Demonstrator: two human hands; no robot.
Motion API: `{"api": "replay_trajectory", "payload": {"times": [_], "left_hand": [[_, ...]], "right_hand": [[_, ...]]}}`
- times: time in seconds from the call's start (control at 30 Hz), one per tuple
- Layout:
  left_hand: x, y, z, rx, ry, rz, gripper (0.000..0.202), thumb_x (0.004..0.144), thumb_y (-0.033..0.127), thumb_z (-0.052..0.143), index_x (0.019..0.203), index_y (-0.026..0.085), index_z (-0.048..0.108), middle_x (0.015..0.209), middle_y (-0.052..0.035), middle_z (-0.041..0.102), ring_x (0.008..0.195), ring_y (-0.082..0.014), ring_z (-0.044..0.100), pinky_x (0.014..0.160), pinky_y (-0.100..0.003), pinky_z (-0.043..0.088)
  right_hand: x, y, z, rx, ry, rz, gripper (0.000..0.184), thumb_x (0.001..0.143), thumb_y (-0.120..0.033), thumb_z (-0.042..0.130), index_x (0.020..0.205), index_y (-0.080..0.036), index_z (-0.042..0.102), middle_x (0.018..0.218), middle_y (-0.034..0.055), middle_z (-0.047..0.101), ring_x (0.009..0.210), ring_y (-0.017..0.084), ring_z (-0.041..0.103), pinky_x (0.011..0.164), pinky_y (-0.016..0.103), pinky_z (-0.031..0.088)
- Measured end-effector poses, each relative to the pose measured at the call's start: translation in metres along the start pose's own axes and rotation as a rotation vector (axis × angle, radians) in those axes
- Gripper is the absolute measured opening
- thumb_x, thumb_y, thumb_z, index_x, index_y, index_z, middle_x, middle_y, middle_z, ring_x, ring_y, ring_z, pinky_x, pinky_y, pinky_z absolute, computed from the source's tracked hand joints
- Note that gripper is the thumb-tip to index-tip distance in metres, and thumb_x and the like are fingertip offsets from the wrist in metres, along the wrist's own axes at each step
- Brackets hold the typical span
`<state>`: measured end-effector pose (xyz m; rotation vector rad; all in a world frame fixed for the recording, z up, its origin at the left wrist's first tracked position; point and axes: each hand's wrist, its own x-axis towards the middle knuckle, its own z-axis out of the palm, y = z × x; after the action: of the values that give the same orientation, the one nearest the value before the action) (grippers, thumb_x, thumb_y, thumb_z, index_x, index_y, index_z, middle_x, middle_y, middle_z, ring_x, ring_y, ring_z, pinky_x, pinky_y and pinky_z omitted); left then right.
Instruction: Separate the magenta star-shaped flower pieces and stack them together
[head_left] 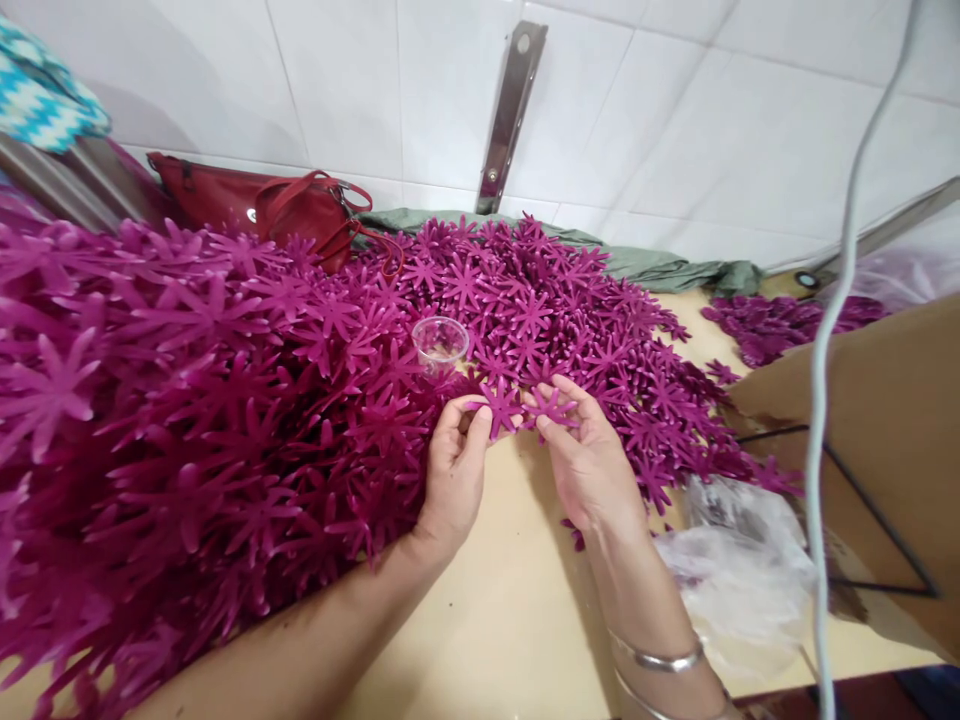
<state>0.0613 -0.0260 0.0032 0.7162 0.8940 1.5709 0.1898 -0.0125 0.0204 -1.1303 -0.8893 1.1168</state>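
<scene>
My left hand pinches a magenta star-shaped flower piece between thumb and fingers at the middle of the table. My right hand pinches a second magenta flower piece right beside it, the two pieces almost touching. Both hands hover just in front of a large heap of the same flower pieces. A small clear plastic cup stands in the heap just beyond my left hand. Silver bangles circle my right wrist.
A bigger mound of magenta pieces fills the left. A red handbag lies by the tiled wall. A cardboard box, a clear plastic bag and a hanging grey cable are at the right. The tan tabletop shows below my hands.
</scene>
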Motion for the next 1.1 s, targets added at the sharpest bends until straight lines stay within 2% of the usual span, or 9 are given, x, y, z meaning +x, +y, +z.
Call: {"api": "replay_trajectory", "payload": {"times": [0.13, 0.2, 0.27, 0.43, 0.63, 0.77, 0.87, 0.97, 1.1], "left_hand": [[-0.001, -0.001, 0.0, 0.008, 0.011, 0.002, 0.021, 0.094, 0.039, 0.068, 0.103, 0.021, 0.06, 0.095, 0.0003, 0.065, 0.088, -0.0126, 0.062, 0.09, -0.03, 0.053], [-0.002, 0.0, 0.0, 0.013, 0.014, -0.002, 0.021, 0.094, 0.038, 0.068, 0.103, 0.021, 0.06, 0.099, -0.0002, 0.066, 0.091, -0.0132, 0.063, 0.091, -0.03, 0.053], [-0.002, 0.002, 0.001, 0.016, 0.015, -0.01, 0.022, 0.093, 0.038, 0.068, 0.103, 0.021, 0.06, 0.1, -0.0006, 0.066, 0.093, -0.0139, 0.063, 0.091, -0.031, 0.053], [-0.002, 0.004, 0.002, 0.054, 0.001, -0.01, 0.023, 0.093, 0.041, 0.068, 0.103, 0.021, 0.06, 0.098, -0.001, 0.065, 0.091, -0.0145, 0.063, 0.092, -0.032, 0.053], [-0.006, 0.008, 0.007, 0.089, -0.036, 0.039, 0.023, 0.09, 0.037, 0.07, 0.101, 0.02, 0.06, 0.1, -0.0028, 0.065, 0.096, -0.0159, 0.063, 0.095, -0.032, 0.054], [-0.014, 0.018, 0.024, 0.004, -0.068, -0.05, 0.021, 0.089, 0.034, 0.071, 0.1, 0.019, 0.061, 0.102, -0.0039, 0.067, 0.097, -0.0171, 0.065, 0.095, -0.036, 0.057], [-0.027, 0.028, 0.043, -0.112, -0.043, -0.191, 0.016, 0.089, 0.027, 0.07, 0.097, 0.018, 0.061, 0.097, -0.0045, 0.069, 0.093, -0.0177, 0.069, 0.094, -0.038, 0.059], [-0.053, 0.036, 0.055, -0.241, -0.053, -0.288, 0.019, 0.09, 0.03, 0.071, 0.099, 0.018, 0.06, 0.097, -0.006, 0.07, 0.088, -0.0188, 0.072, 0.092, -0.041, 0.06], [-0.096, 0.04, 0.042, -0.201, -0.169, -0.373, 0.036, 0.087, 0.048, 0.076, 0.096, 0.018, 0.059, 0.098, -0.0084, 0.072, 0.086, -0.02, 0.074, 0.091, -0.04, 0.06]], "right_hand": [[0.002, 0.002, -0.003, -0.095, 0.028, -0.111, 0.036, 0.083, -0.034, 0.079, 0.116, -0.022, 0.069, 0.12, 0.0081, 0.075, 0.111, 0.02, 0.071, 0.107, 0.044, 0.051], [0.001, 0.001, -0.005, -0.146, 0.048, -0.165, 0.027, 0.084, -0.035, 0.078, 0.106, -0.021, 0.073, 0.125, 0.0088, 0.073, 0.113, 0.021, 0.069, 0.106, 0.042, 0.051], [0.0, -0.003, -0.005, -0.202, 0.086, -0.183, 0.023, 0.083, -0.036, 0.079, 0.099, -0.02, 0.075, 0.118, 0.0074, 0.075, 0.106, 0.021, 0.069, 0.098, 0.039, 0.053], [-0.006, -0.013, 0.0, -0.259, 0.156, -0.147, 0.024, 0.078, -0.04, 0.083, 0.087, -0.019, 0.073, 0.08, 0.0003, 0.073, 0.07, 0.016, 0.063, 0.072, 0.031, 0.054], [-0.008, -0.02, 0.004, -0.202, 0.271, -0.263, 0.026, 0.077, -0.039, 0.084, 0.079, -0.019, 0.068, 0.074, -0.0015, 0.071, 0.068, 0.014, 0.06, 0.067, 0.027, 0.049], [-0.003, -0.022, 0.003, -0.077, 0.421, -0.336, 0.025, 0.082, -0.041, 0.08, 0.082, -0.02, 0.066, 0.075, -0.0041, 0.067, 0.065, 0.012, 0.058, 0.067, 0.026, 0.05], [-0.002, -0.026, 0.004, 0.066, 0.483, -0.376, 0.028, 0.082, -0.041, 0.08, 0.082, -0.022, 0.06, 0.071, -0.0069, 0.062, 0.06, 0.011, 0.056, 0.063, 0.026, 0.049], [-0.004, -0.03, 0.001, 0.112, 0.438, -0.341, 0.032, 0.079, -0.039, 0.083, 0.084, -0.025, 0.055, 0.069, -0.0071, 0.064, 0.058, 0.013, 0.06, 0.059, 0.028, 0.051], [-0.005, -0.03, -0.005, 0.036, 0.365, -0.291, 0.026, 0.079, -0.032, 0.085, 0.09, -0.025, 0.063, 0.077, -0.004, 0.07, 0.066, 0.013, 0.064, 0.067, 0.028, 0.054]]}}
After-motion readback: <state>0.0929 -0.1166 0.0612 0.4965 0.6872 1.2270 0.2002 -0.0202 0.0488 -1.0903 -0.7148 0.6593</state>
